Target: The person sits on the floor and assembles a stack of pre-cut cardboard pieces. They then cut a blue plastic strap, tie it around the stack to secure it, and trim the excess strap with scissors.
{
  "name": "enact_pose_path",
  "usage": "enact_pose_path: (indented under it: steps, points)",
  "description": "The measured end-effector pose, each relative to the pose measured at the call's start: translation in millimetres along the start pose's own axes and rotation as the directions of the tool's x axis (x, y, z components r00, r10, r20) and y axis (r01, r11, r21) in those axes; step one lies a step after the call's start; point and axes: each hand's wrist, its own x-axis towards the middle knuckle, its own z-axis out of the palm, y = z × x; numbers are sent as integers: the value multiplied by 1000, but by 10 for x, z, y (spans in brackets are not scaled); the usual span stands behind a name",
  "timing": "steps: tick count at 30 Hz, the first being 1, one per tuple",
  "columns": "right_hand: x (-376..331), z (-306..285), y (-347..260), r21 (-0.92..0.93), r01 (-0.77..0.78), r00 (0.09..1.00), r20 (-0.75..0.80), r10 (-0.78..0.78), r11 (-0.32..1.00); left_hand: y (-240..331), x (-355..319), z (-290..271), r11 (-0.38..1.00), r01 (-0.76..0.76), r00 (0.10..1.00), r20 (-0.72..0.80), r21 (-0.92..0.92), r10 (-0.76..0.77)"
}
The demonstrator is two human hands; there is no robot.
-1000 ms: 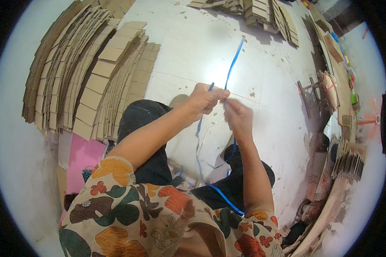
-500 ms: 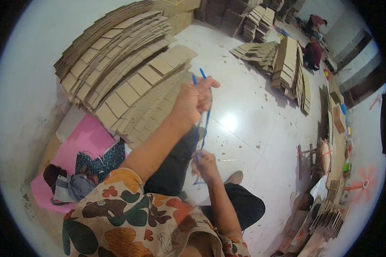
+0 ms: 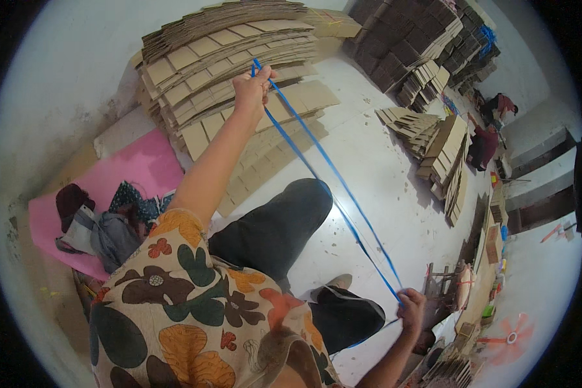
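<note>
A blue strap (image 3: pixel 323 169) runs doubled between my two hands, its two strands stretched almost parallel on a slant. My left hand (image 3: pixel 253 89) is closed round one end, raised in front of the cardboard stack, with a short loop standing above the fist. At the lower right my right hand (image 3: pixel 410 308) grips the other end, fingers curled round it. A thin dark strand trails from that hand toward my lap. Below the strap are my bent knees in dark trousers (image 3: pixel 284 220).
Fanned stacks of cardboard pieces (image 3: pixel 233 45) stand far left; another cardboard pile (image 3: pixel 445 152) lies right. A pink sheet (image 3: pixel 136 165) with clothes (image 3: pixel 107 233) lies at left. Two people (image 3: pixel 484 145) bend down far right. A wooden stool (image 3: pixel 438 279) and an orange fan (image 3: pixel 512 337) are at right.
My hands have moved far apart, the left up and leftward, the right down and rightward. The blue strap has gone from short and hanging to long and taut. The view has shifted.
</note>
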Motion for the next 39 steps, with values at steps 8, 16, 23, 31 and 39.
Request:
enact_pose_path:
  steps: [8,16,23,31,39]
  points:
    - [-485,-2275,44,-328,256,862,-347,-369,909,-455,-81,69,926,289,957,86,-243,-276]
    - [-1169,-3121,350,-827,61,713,-356,-604,560,-1427,-382,836,881,458,857,323,-120,-402]
    - [-1791,-3549,2051,-598,-649,668,-744,-26,471,-2642,-925,1610,799,590,745,304,117,-594]
    - [-639,-2191,3635,-416,-783,609,-663,435,462,-3841,-1064,957,747,556,737,198,365,-646]
    - [958,-1509,4930,-314,-711,690,-487,536,629,-4506,-1327,823,702,554,741,119,448,-661]
